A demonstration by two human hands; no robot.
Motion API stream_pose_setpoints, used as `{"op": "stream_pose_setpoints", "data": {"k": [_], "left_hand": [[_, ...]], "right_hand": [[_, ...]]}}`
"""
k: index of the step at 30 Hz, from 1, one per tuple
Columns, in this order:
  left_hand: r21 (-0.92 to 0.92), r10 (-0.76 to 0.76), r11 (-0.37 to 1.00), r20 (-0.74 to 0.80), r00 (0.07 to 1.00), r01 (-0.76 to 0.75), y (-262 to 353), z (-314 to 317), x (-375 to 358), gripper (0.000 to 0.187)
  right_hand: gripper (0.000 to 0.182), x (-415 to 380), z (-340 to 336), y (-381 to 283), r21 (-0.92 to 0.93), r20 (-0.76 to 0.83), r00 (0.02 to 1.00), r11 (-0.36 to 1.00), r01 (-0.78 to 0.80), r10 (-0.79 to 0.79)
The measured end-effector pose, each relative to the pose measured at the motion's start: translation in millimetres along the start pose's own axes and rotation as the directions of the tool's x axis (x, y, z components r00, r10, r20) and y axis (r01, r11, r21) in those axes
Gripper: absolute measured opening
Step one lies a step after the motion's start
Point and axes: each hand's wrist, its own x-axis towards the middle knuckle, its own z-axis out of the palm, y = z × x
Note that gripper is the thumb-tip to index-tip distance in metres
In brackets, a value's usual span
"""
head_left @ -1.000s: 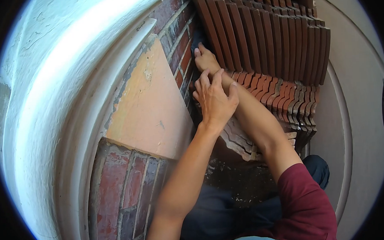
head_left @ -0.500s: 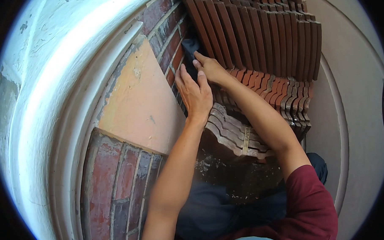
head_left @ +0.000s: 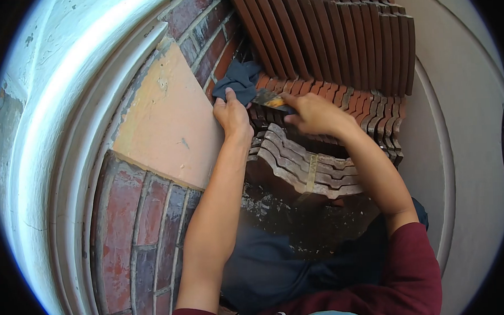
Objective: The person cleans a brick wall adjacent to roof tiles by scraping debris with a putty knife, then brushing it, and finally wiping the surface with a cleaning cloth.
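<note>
A dark grey-blue cloth (head_left: 237, 83) is bunched in my left hand (head_left: 233, 115), beside the brick wall, with the thumb on top of it. My right hand (head_left: 317, 115) is closed round the handle of a scraper (head_left: 269, 98) with a yellow part near the handle. The scraper's flat, stained blade points left and meets the cloth's edge. Just below my hands lie stacked grey-white roof tiles (head_left: 296, 161), and orange-brown tiles (head_left: 338, 96) stand in a row behind my right hand.
Tall dark red-brown tiles (head_left: 331, 43) lean in a row at the back. On the left are a brick wall (head_left: 119, 245), a peach plaster patch (head_left: 167, 121) and a white curved moulding (head_left: 64, 192). A pale wall (head_left: 461, 122) rises on the right. Debris dots the dark floor (head_left: 293, 228).
The cloth has come up from the gap by the wall into my left hand. My right hand has moved right and down, and the scraper now shows in it.
</note>
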Motion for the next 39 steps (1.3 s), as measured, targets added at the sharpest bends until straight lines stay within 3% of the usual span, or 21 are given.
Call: {"op": "stream_pose_setpoints", "data": {"k": [1, 3, 5, 6, 8, 11, 12, 13, 15, 21, 22, 25, 28, 31, 34, 35, 36, 39], "left_hand": [[0.042, 0.027, 0.999, 0.017, 0.999, -0.028, -2.1, -0.9, 2.3, 0.019], [0.122, 0.127, 0.984, 0.005, 0.992, -0.127, -9.1, 2.4, 5.8, 0.021], [0.230, 0.240, 0.941, 0.060, 0.969, -0.248, -15.7, 1.5, 5.2, 0.021], [0.422, 0.296, 0.845, 0.140, 0.945, -0.327, -12.9, 2.8, 1.3, 0.020], [0.723, 0.335, 0.518, 0.321, 0.886, -0.458, -4.1, 3.8, -9.5, 0.018], [0.627, 0.565, -0.031, 0.653, 0.504, -0.778, -19.8, 6.1, 14.2, 0.020], [0.627, 0.479, -0.249, 0.743, 0.469, -0.739, -17.7, 10.3, 18.1, 0.026], [0.581, 0.377, -0.455, 0.812, 0.445, -0.675, -8.9, 19.7, 21.9, 0.032], [0.417, 0.048, -0.788, 0.775, 0.631, -0.452, 12.0, 43.3, 35.3, 0.042], [0.102, -0.089, -0.957, 0.789, 0.608, -0.271, 16.4, 78.8, 97.0, 0.047], [0.060, -0.164, -0.954, 0.716, 0.679, -0.294, 20.7, 90.7, 98.7, 0.048], [0.106, -0.124, -0.947, 0.752, 0.648, -0.305, 10.5, 106.7, 115.8, 0.048], [0.095, -0.134, -0.949, 0.740, 0.659, -0.299, 0.7, 97.0, 107.7, 0.048], [0.060, -0.065, -0.982, 0.789, 0.610, -0.182, -16.2, 55.8, 92.5, 0.048], [0.116, -0.049, -0.961, 0.822, 0.568, -0.251, -11.7, 57.2, 100.3, 0.047], [0.139, -0.049, -0.948, 0.825, 0.563, -0.285, -7.9, 63.7, 105.5, 0.047], [0.053, -0.117, -0.962, 0.807, 0.579, -0.267, 2.1, 75.3, 108.4, 0.046], [0.161, -0.074, -0.938, 0.769, 0.634, -0.305, -4.1, 102.4, 130.3, 0.054]], "right_hand": [[0.053, -3.7, -11.5, 11.9, -0.070, 0.027, 0.997, 0.995, -0.073, 0.075], [0.049, -7.4, -13.3, 45.5, -0.153, -0.091, 0.983, 0.973, -0.173, 0.160], [0.046, -12.0, -15.4, 72.8, -0.110, -0.041, 0.974, 0.968, -0.227, 0.224], [0.045, -14.0, -9.4, 89.2, -0.067, -0.079, 0.973, 0.973, -0.221, 0.216], [0.044, -16.3, 10.8, 115.2, 0.031, -0.147, 0.968, 0.979, -0.201, 0.203], [0.042, -23.4, 16.9, 123.6, 0.096, -0.242, 0.961, 0.989, -0.115, 0.136], [0.045, -22.3, 8.5, 116.3, 0.244, -0.098, 0.951, 0.934, -0.262, 0.293], [0.047, -23.4, 6.9, 115.4, 0.251, -0.106, 0.950, 0.933, -0.259, 0.292], [0.050, -20.8, 11.0, 119.1, 0.271, -0.133, 0.948, 0.931, -0.246, 0.289], [0.056, -20.8, 21.1, 128.7, 0.221, -0.166, 0.940, 0.940, -0.260, 0.299], [0.056, -21.2, 21.1, 129.6, 0.225, -0.169, 0.940, 0.940, -0.256, 0.297], [0.055, -22.8, 21.6, 125.5, 0.193, -0.179, 0.919, 0.928, -0.318, 0.352], [0.052, -22.6, 25.6, 131.5, 0.171, -0.220, 0.933, 0.953, -0.251, 0.286], [0.048, -22.8, 16.3, 131.1, 0.350, -0.067, 0.946, 0.895, -0.276, 0.317], [0.046, -19.7, 24.7, 135.3, 0.221, -0.209, 0.945, 0.954, -0.203, 0.250], [0.046, -20.9, 24.6, 134.0, 0.232, -0.182, 0.943, 0.945, -0.233, 0.277], [0.046, -21.9, 21.8, 129.0, 0.241, -0.154, 0.940, 0.934, -0.262, 0.304], [0.046, -21.5, 19.3, 124.4, 0.246, -0.125, 0.936, 0.924, -0.292, 0.329]]}}
